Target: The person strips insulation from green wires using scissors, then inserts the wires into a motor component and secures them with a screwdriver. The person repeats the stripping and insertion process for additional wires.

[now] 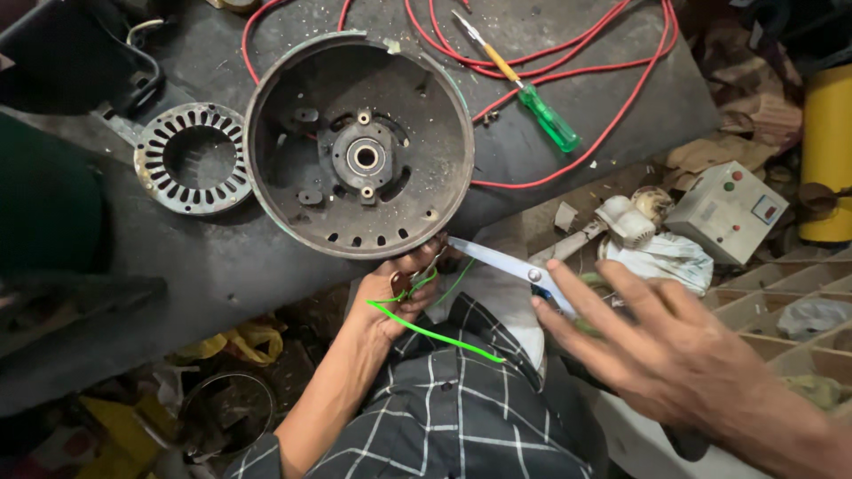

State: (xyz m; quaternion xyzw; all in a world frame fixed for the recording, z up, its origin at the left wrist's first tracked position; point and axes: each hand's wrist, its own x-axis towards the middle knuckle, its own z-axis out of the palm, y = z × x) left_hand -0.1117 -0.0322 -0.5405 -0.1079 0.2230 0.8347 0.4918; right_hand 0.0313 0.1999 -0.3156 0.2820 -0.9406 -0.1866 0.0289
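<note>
A round, dirty metal motor housing (pixel 358 146) lies open side up on the dark bench (pixel 204 257), a bearing seat at its centre. At the housing's near rim, my left hand (pixel 399 286) pinches a thin green wire (pixel 435 335) that loops down across my checked shirt. My right hand (pixel 661 350) hovers to the right with fingers spread, holding scissors (pixel 497 259). The blades point left toward the wire and my left hand. The scissors' handles are mostly hidden under my fingers.
A slotted stator ring (pixel 191 158) lies left of the housing. Red wire (pixel 586 71) loops over the bench around a green-handled screwdriver (pixel 548 115). At the right are a white switch box (pixel 728 211), a yellow cylinder (pixel 830 151) and a wooden compartment tray (pixel 781 306). Clutter fills the floor below.
</note>
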